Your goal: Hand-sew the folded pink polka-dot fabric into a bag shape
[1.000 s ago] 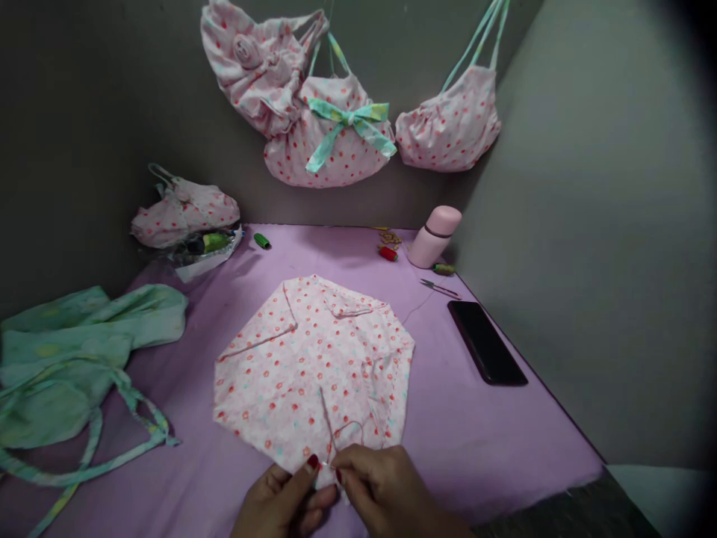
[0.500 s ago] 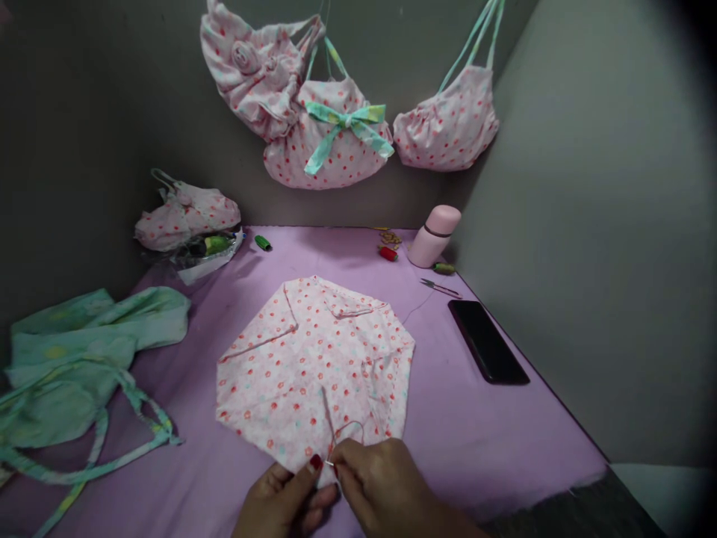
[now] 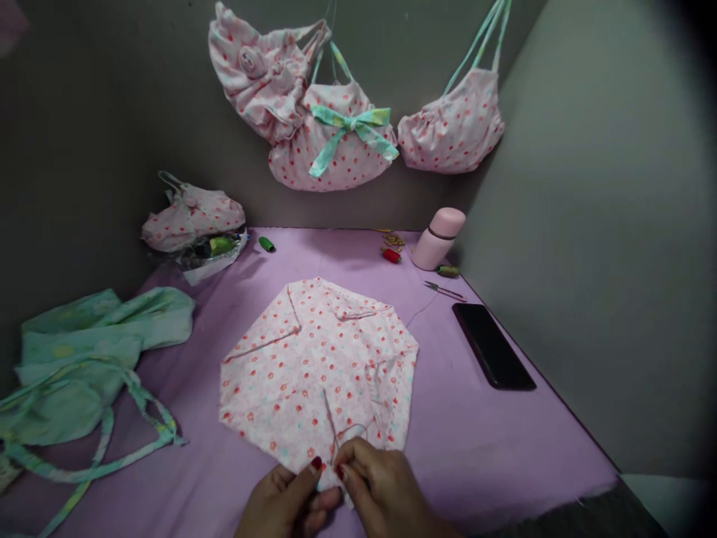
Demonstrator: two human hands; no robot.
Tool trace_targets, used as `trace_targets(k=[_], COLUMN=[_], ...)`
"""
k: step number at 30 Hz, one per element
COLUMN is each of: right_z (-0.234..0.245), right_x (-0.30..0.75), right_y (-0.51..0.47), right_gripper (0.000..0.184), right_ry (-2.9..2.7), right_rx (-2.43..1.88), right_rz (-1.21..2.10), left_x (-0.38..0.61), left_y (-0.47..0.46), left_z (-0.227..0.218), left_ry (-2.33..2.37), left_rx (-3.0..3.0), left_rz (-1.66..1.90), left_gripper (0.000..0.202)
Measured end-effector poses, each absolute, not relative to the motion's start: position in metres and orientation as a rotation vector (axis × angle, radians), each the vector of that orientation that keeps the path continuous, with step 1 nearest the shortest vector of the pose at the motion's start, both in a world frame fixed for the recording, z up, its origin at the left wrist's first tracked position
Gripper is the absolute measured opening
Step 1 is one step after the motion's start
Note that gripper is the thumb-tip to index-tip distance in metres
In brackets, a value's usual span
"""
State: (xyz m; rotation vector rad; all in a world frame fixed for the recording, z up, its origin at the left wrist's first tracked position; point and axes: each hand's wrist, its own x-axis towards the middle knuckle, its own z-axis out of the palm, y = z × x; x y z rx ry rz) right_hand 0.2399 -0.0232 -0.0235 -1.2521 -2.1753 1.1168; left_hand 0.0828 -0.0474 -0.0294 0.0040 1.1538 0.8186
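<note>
A round piece of pink fabric [image 3: 314, 366] with red dots lies flat on the purple table cover [image 3: 482, 441], its edges folded inward. My left hand [image 3: 288, 504] pinches the near edge of that fabric between thumb and fingers. My right hand [image 3: 381, 489] is closed right beside it at the same edge, fingertips together on what looks like a needle, too small to make out. A loop of thread [image 3: 350, 433] rises from the fabric just above my fingertips.
A black phone [image 3: 493, 345] lies at the right, small scissors [image 3: 445, 291] and a pink flask [image 3: 437, 239] behind it. Red [image 3: 390, 255] and green [image 3: 267, 243] thread spools sit at the back. Green fabric with straps [image 3: 84, 359] lies left. Several finished pink bags [image 3: 336, 134] hang on the wall.
My hands stay at the near edge of the fabric; my right hand has shifted slightly up and left, and the thread loop has drawn a little smaller. The view shifted slightly.
</note>
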Motion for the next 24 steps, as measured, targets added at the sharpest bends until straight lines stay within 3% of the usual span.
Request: trace_targets(k=[7, 10, 16, 24], right_z=[-0.018, -0.013, -0.003, 0.002], right_x=[0.234, 0.228, 0.226, 0.217], right_y=[-0.018, -0.015, -0.008, 0.0], right_gripper=[0.013, 0.019, 0.017, 0.01], right_ry=[-2.371, -2.563, -2.605, -2.279], right_rx=[-1.294, -1.437, -1.345, -1.139], right_rz=[1.079, 1.056, 0.728, 1.069], left_x=[0.084, 0.085, 0.084, 0.085], left_y=[-0.047, -0.046, -0.047, -0.047], left_z=[-0.034, -0.033, -0.037, -0.028], left_ry=[1.133, 1.113, 1.11, 1.083], left_rx=[0.001, 0.004, -0.032, 0.013], left_rz=[0.82, 0.814, 0.804, 0.81], left_gripper=[0.046, 0.047, 0.045, 0.041])
